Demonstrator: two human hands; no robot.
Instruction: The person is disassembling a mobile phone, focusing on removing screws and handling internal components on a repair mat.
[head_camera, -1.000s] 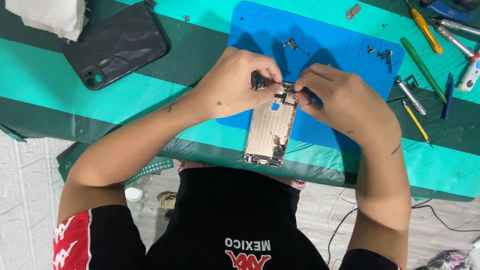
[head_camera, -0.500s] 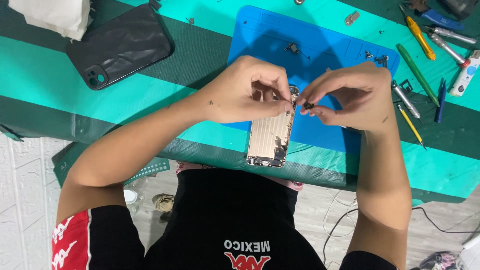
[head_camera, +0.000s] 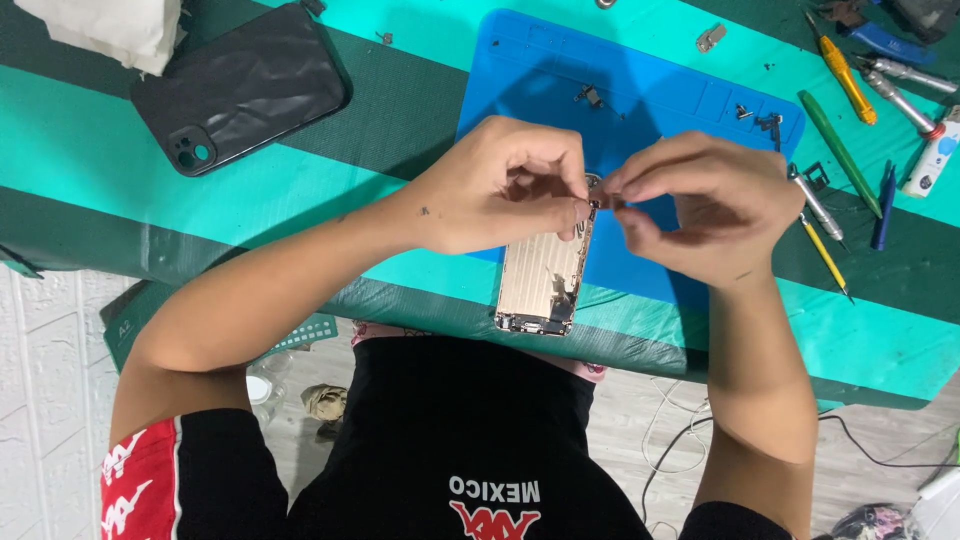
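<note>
The opened phone shell (head_camera: 545, 275) was my landmark: a gold-coloured back housing, insides up, lying on the near edge of the blue mat (head_camera: 640, 90). Its long axis ran from my body away toward the far side of the table (head_camera: 120, 180), bottom end nearest me and overhanging the mat's near edge. Both hands met at its far end. My left hand (head_camera: 495, 190) sat on the left of that end, fingers curled down and pinching the top corner of the shell. My right hand (head_camera: 700, 205) sat on the right of it, thumb and forefinger nipped together on a small dark part (head_camera: 612, 203) just at the shell's top right corner; I could not tell whether that part was free or attached. The two sets of fingertips were almost touching, so neither hand was clearly nearer the work.

Left of the shell and well beyond it lay a black phone (head_camera: 240, 90), back up, with a white cloth (head_camera: 110, 30) past it. Right of the shell, off the mat, lay a row of screwdrivers (head_camera: 845, 65) and a green pry stick (head_camera: 838, 150). Loose screws and small brackets (head_camera: 768, 122) sat at the mat's far side.
</note>
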